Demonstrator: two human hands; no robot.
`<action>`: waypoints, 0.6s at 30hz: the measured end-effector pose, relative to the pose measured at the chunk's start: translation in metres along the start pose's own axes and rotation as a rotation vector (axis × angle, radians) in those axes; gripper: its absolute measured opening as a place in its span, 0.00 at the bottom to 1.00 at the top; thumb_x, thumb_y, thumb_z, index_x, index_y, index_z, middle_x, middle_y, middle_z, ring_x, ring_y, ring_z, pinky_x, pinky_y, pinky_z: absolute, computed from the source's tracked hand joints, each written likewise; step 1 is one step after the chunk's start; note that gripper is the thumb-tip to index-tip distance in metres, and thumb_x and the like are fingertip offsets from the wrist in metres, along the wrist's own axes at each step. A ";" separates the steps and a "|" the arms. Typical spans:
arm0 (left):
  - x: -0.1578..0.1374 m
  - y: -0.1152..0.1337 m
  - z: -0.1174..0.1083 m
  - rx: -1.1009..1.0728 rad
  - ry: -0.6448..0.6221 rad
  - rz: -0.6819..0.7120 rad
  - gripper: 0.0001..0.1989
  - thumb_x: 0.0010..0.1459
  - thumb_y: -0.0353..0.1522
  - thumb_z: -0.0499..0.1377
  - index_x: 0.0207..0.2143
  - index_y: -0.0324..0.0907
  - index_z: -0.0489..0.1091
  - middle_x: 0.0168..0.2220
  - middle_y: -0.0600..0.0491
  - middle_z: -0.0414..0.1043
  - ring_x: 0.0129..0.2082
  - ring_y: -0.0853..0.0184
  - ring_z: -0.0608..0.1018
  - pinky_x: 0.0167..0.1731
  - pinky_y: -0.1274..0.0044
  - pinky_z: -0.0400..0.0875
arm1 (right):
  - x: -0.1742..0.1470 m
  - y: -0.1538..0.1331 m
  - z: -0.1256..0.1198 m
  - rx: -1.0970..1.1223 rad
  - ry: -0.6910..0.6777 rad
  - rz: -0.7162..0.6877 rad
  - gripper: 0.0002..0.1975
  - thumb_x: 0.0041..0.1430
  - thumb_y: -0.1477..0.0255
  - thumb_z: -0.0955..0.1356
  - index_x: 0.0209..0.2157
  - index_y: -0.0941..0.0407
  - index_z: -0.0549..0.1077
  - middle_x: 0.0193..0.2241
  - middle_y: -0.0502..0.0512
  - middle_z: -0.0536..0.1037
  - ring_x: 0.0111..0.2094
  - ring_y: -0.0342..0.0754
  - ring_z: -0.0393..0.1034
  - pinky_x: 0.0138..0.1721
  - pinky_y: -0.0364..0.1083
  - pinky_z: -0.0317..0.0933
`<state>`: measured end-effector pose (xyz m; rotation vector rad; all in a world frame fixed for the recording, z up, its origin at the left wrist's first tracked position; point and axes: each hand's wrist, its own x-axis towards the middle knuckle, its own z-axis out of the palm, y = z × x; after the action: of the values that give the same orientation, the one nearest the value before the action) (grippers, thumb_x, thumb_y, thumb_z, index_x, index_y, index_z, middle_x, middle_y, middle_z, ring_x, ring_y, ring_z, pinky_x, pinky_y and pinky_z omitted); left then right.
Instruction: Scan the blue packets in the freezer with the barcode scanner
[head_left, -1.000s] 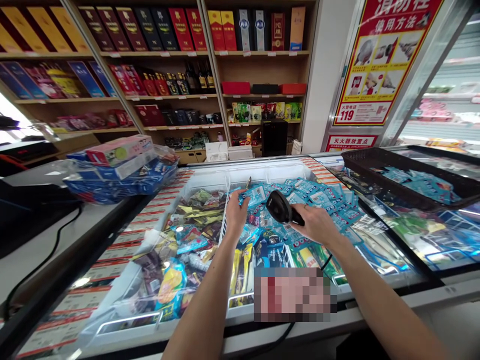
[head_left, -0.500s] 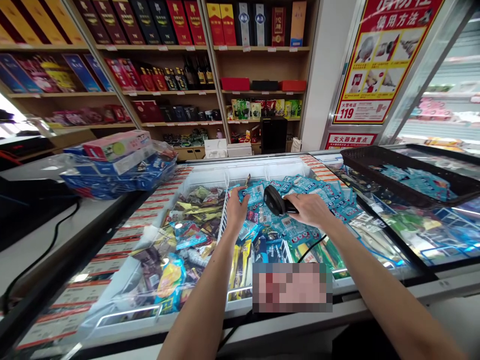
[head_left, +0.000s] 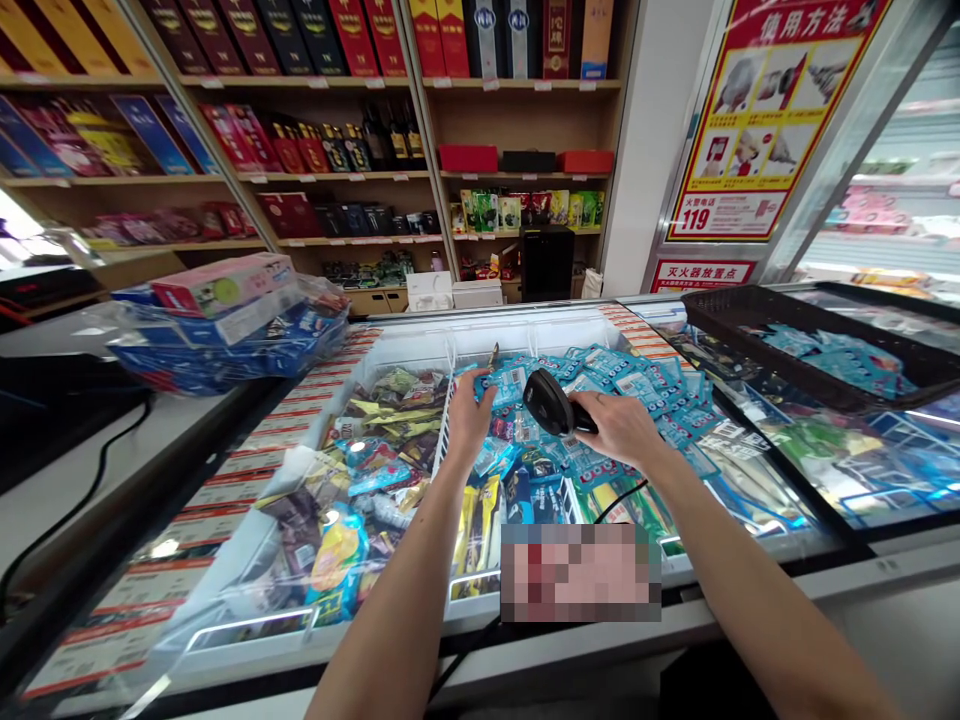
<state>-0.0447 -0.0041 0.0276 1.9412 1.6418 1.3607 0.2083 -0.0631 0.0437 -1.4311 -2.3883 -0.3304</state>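
A black handheld barcode scanner [head_left: 549,402] is gripped in my right hand [head_left: 621,432], its head tilted toward the blue packets at the left. Its cord runs down below my wrist. My left hand [head_left: 469,415] is closed at the edge of a small blue packet [head_left: 511,384] with a pale barcode label. A thin brownish pointed thing [head_left: 493,354] sticks up beyond the left fingertips; its kind is unclear. Many similar blue packets [head_left: 637,375] lie spread over the freezer's glass top [head_left: 247,560] around both hands.
Under the glass are wrapped ice creams [head_left: 390,415] in white baskets. A black tray [head_left: 817,390] with blue packets stands at right. Bagged boxes [head_left: 225,320] sit at left. A blurred-out rectangle [head_left: 581,572] covers something at the front edge. Shelves [head_left: 337,180] of boxes and bottles stand behind.
The scanner's head has tipped slightly, and my right hand has turned and dropped a little. My left hand keeps nearly the same place by the packet. The whole view has shifted slightly.
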 end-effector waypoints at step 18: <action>0.000 -0.001 -0.002 -0.020 0.007 0.007 0.18 0.58 0.39 0.54 0.50 0.45 0.66 0.31 0.55 0.66 0.23 0.71 0.64 0.28 0.77 0.59 | -0.003 0.001 0.001 0.004 -0.004 0.016 0.21 0.58 0.61 0.65 0.51 0.53 0.65 0.38 0.55 0.78 0.37 0.50 0.73 0.32 0.44 0.57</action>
<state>-0.0464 -0.0041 0.0280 1.9347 1.6200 1.3823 0.2100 -0.0649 0.0417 -1.4493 -2.3785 -0.3187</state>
